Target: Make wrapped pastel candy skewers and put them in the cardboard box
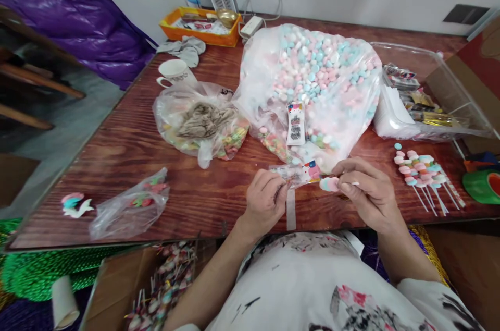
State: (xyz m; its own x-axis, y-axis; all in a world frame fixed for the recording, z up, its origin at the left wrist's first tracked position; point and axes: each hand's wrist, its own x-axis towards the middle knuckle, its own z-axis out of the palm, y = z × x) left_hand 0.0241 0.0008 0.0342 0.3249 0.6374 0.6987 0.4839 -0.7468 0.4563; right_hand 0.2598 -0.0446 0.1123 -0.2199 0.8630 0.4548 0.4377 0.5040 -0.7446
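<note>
My left hand (267,200) is closed on one end of a small clear plastic wrapper (308,172) with a colourful printed patch. My right hand (369,193) pinches a stick of pink, white and pale blue marshmallows (329,184), partly hidden by the fingers; its near end lies close to the wrapper. Just beyond both hands, a big clear bag (312,70) full of pastel marshmallows covers the middle of the table. On its front edge rests a stack of printed packets (296,125). Several finished marshmallow sticks (420,169) lie to the right of my right hand.
Left of the big bag sit a smaller bag with a brown cloth (205,120) and a white mug (175,71). A clear bin (429,122) and green tape (482,186) stand right. An orange tray (219,37) is at the back; a box of wrapped sticks (167,284) is below.
</note>
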